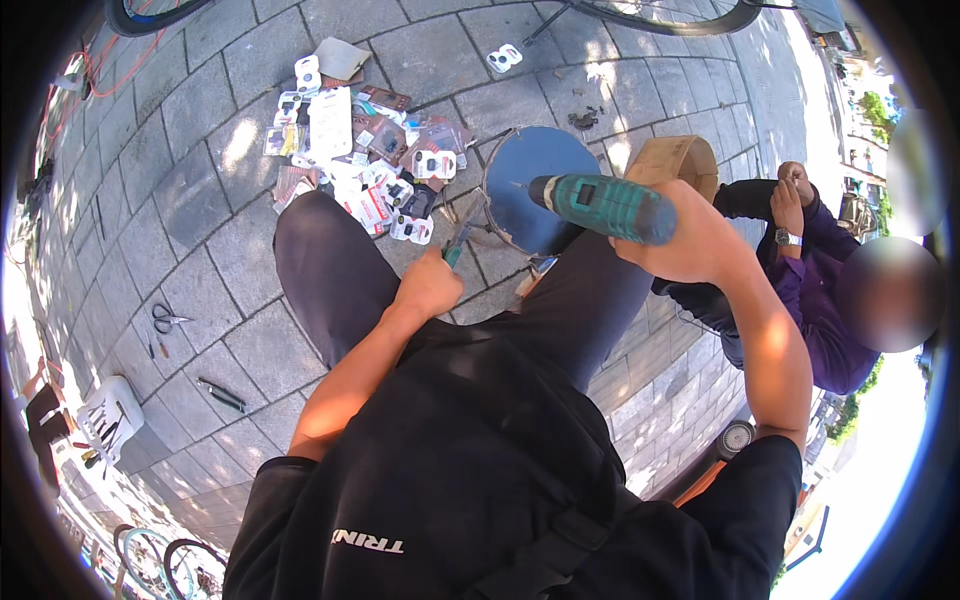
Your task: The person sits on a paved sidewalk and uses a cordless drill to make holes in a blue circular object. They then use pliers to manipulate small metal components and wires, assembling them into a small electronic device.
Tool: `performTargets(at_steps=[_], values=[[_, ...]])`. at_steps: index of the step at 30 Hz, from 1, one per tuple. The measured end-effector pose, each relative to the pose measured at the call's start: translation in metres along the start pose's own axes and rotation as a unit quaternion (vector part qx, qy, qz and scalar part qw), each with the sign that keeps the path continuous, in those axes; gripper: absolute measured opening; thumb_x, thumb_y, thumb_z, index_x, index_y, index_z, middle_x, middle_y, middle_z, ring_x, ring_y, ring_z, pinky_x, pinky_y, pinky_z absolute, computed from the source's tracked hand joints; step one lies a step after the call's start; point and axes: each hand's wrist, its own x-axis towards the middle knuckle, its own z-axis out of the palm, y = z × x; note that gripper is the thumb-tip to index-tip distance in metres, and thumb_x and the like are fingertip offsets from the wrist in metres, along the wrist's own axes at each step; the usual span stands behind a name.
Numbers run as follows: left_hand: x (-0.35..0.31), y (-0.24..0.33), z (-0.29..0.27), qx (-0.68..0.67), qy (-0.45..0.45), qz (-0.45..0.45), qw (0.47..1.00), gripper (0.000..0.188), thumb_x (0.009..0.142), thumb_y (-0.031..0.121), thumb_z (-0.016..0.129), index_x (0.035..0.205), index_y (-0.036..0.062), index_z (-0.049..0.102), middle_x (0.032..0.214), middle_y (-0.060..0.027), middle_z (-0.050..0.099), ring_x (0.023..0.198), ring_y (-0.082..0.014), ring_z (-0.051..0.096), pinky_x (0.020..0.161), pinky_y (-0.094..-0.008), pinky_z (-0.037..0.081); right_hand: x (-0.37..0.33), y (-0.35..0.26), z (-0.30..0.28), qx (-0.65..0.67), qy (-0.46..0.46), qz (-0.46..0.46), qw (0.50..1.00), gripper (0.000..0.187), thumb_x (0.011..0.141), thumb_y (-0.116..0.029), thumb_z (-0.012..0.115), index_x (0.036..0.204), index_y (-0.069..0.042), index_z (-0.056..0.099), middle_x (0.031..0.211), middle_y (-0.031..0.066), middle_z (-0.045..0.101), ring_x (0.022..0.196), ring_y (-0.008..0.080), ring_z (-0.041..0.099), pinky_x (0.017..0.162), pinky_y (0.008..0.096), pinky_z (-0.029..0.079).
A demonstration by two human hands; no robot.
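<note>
My right hand (690,240) is wrapped round the grip of a green and black cordless drill (610,205). The drill lies level above my right thigh, and its thin bit points left over a round, dark blue stool top (545,165). Between my knees, my left hand (430,284) is closed on a slim green-handled tool (457,246). Its narrow metallic end points up toward the stool; its exact kind is unclear. Beyond my left knee, a pile of small blister packs and cards (375,140) lies on the paving.
A cardboard box (682,160) stands right of the stool. A seated person in a purple top (820,290) is close on my right. Scissors (166,319) and a dark green tool (221,395) lie on the left paving. A bicycle wheel (690,22) is at the top.
</note>
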Motion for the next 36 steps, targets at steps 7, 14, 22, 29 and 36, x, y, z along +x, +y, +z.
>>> performTargets(at_steps=[7,14,22,29,36], values=[[-0.037,0.021,-0.023,-0.126,0.080,0.110,0.983,0.030,0.093,0.013,0.068,0.111,-0.0063,0.055,0.088,-0.0332,0.071,0.089,-0.0552,0.070,0.080,-0.0583,0.054,-0.085,0.079,0.039,0.145,0.237,0.100,0.955,0.017,0.090,-0.011,0.078,0.104,-0.002,0.076,0.082,0.0094,0.075,0.075,0.0192,0.072,0.074,0.0376,0.056],[-0.082,0.069,-0.055,-0.220,0.051,0.293,0.929,0.022,0.093,-0.001,0.073,0.101,0.0046,0.053,0.077,-0.0054,0.060,0.058,-0.0085,0.052,0.054,-0.0285,0.042,-0.135,0.202,0.169,0.277,0.323,0.258,0.867,0.021,0.085,-0.004,0.071,0.106,-0.001,0.072,0.082,0.0059,0.069,0.074,0.0169,0.065,0.073,0.0358,0.053],[-0.044,0.081,-0.095,-0.196,-0.058,0.295,0.933,0.022,0.096,-0.005,0.068,0.105,0.0045,0.050,0.083,-0.0027,0.056,0.067,-0.0075,0.052,0.059,-0.0264,0.043,-0.139,0.310,0.426,0.121,0.198,0.332,0.914,0.073,0.094,-0.033,0.073,0.153,0.001,0.046,0.136,0.0306,0.062,0.124,0.0531,0.061,0.107,0.0542,0.049],[0.013,0.074,-0.083,-0.209,-0.017,0.221,0.952,0.022,0.103,0.001,0.065,0.107,0.0093,0.045,0.094,-0.0024,0.050,0.072,-0.0098,0.049,0.061,-0.0272,0.045,-0.089,0.358,0.574,-0.003,0.148,0.425,0.893,0.058,0.101,-0.044,0.060,0.141,-0.003,0.057,0.129,0.0226,0.069,0.121,0.0418,0.067,0.107,0.0499,0.047],[0.006,0.070,-0.064,-0.228,-0.019,0.224,0.947,0.020,0.104,0.003,0.064,0.108,0.0097,0.045,0.094,-0.0024,0.047,0.073,-0.0094,0.047,0.060,-0.0263,0.044,-0.055,0.365,0.514,0.063,-0.067,0.412,0.907,0.044,0.099,-0.041,0.064,0.119,-0.003,0.074,0.117,0.0226,0.077,0.110,0.0405,0.074,0.094,0.0507,0.055]])
